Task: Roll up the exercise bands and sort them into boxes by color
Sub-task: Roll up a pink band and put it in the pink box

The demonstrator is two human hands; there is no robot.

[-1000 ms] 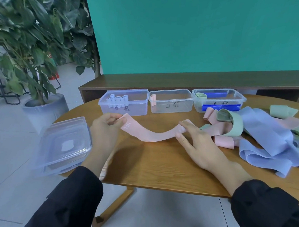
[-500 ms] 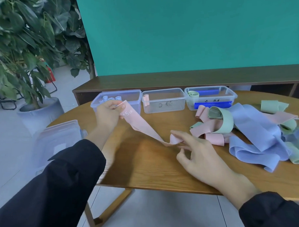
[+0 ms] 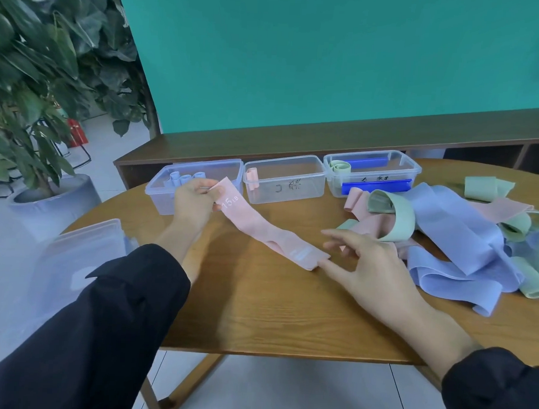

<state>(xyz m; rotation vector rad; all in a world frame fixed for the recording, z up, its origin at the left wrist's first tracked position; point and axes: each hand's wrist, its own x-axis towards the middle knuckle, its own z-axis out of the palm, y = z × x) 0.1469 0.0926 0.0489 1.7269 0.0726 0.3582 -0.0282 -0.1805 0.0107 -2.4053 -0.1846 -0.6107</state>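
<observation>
Crowding the table's (image 3: 257, 312) right side, a loose band heap (image 3: 464, 237) is sprawling beside three clear boxes (image 3: 284, 183), each holding rolls. Left hand (image 3: 192, 201) is pinching the pink band (image 3: 261, 231); right hand (image 3: 370, 270), fingers relaxed, is touching its far end.

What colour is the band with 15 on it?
Pale pink band, pinched by the left hand; head view.

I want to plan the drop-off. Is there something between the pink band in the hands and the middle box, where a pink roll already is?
Nothing visible blocks it. The pink band, pinched by the left hand, lies on bare table just in front of the lidless middle box. The loose pile sits off to the right.
</observation>
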